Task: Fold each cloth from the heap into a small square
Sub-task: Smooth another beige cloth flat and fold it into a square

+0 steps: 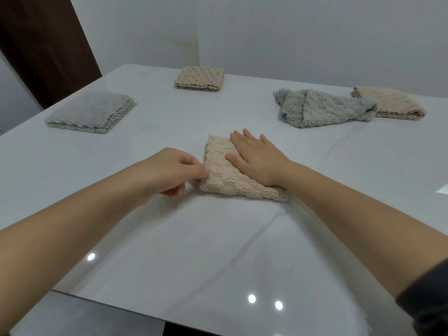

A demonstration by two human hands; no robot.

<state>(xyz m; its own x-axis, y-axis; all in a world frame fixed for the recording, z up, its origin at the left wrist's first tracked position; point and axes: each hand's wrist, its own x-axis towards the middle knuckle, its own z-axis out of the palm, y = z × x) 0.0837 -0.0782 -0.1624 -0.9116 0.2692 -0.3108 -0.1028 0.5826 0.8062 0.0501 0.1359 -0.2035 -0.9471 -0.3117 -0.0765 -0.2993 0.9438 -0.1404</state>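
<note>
A beige fluffy cloth (225,177), folded to a small thick pad, lies on the white table (218,238) in the middle. My right hand (257,158) lies flat on its right half, fingers straight. At the pad's left edge my left hand (174,173) pinches the cloth between thumb and fingertips. To the right at the back sits the heap: a crumpled grey cloth (322,107) and a loosely folded beige cloth (390,105) partly under it.
A folded grey stack (89,112) lies at the left and a folded beige square (200,78) at the back centre. A dark brown door or panel (48,44) stands beyond the table's left corner. The table's near edge runs along the bottom.
</note>
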